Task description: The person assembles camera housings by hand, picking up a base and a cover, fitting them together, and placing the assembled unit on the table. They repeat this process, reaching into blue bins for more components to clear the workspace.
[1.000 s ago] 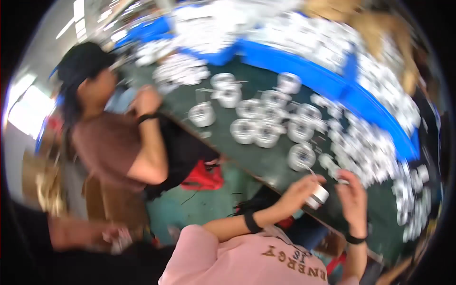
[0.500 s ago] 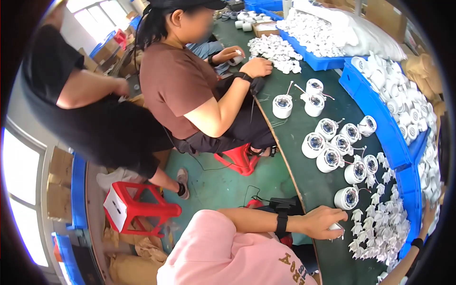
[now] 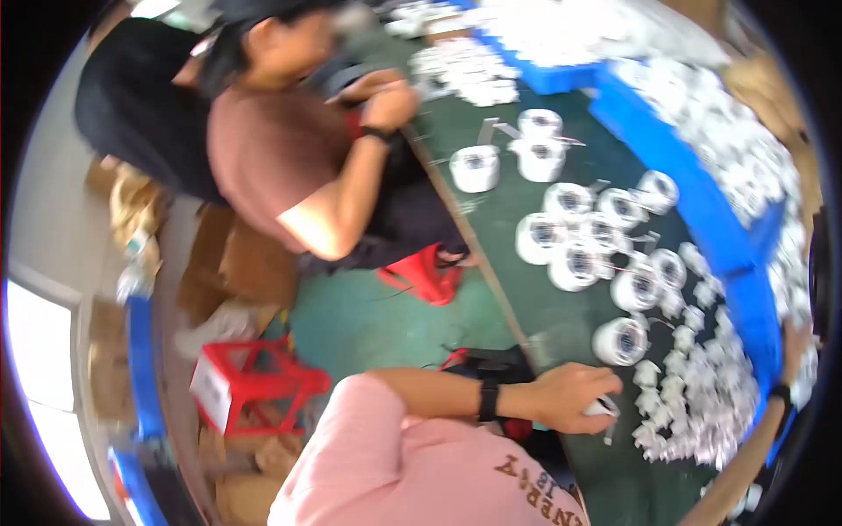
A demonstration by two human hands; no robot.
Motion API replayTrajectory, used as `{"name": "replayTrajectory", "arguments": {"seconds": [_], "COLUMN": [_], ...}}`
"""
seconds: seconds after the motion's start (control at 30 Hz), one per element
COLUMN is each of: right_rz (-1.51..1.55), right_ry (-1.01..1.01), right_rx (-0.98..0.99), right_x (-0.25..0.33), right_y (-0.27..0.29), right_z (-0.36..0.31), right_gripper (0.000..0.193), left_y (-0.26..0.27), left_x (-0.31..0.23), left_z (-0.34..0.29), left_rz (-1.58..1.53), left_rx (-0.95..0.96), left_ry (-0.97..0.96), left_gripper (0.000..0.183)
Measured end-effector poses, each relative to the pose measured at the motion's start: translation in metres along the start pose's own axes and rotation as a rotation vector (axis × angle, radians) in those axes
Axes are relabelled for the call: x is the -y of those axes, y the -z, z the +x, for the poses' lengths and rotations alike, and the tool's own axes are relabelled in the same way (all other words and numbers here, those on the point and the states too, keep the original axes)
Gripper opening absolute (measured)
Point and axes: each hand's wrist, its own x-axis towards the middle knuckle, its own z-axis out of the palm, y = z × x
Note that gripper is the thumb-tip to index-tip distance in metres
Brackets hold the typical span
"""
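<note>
The white part point(image 3: 601, 407), small with a pale tail hanging, is clasped in the left hand point(image 3: 566, 396), just inside the table's point(image 3: 561, 329) near edge. A green strip of table follows that edge. Well apart, the right hand point(image 3: 794, 352) is at the bin point(image 3: 756, 316) along the table's far side; its grasp cannot be told. On the table's near side, the pink shirt point(image 3: 368, 447) bears lettering point(image 3: 537, 493).

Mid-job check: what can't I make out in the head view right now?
Head view:
White part: partly covered by the left grip; full shape hidden.
Right grip: blurred near the dark fisheye rim; any held item can't be told.
Nearest white cylindrical housing: motion blur smears its insides.
Seated co-worker's hands: blurred; any held thing unclear.
</note>
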Motion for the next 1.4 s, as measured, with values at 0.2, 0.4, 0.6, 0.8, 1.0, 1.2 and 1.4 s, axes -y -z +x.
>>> {"name": "replayTrajectory", "arguments": {"seconds": [0.2, 0.4, 0.6, 0.8, 1.0, 1.2, 1.4], "right_rz": [0.084, 0.376, 0.409, 0.203, 0.143, 0.913, 0.609], "right_ry": [-0.241, -0.136, -0.018, -0.061, 0.111, -0.084, -0.041], "right_rx": [-0.076, -0.33, 0.406, 0.498, 0.097, 0.544, 0.427], "right_x": [0.155, 0.233, 0.321, 0.337, 0.347, 0.412, 0.462], "right_y": [0.03, 0.085, 0.138, 0.092, 0.095, 0.167, 0.183], "right_z": [-0.059, -0.09, -0.176, -0.205, -0.223, -0.289, -0.364], "right_gripper": [0.1, 0.079, 0.083, 0.049, 0.015, 0.005, 0.058], "left_y": [0.007, 0.018, 0.016, 0.01, -0.001, 0.01, 0.009], "left_x": [0.003, -0.01, -0.007, -0.022, -0.029, -0.035, -0.06], "left_z": [-0.005, -0.001, 0.01, 0.004, -0.008, 0.005, 0.016], "left_rz": [0.03, -0.08, -0.257, -0.489, -0.861, -0.708, -0.514], "left_rx": [0.034, 0.025, 0.015, 0.193, 0.211, -0.044, 0.118], "left_ry": [0.106, 0.083, 0.08, 0.309, 0.507, 0.406, 0.342], "left_gripper": [0.038, 0.034, 0.031, 0.046, 0.042, 0.046, 0.027]}}
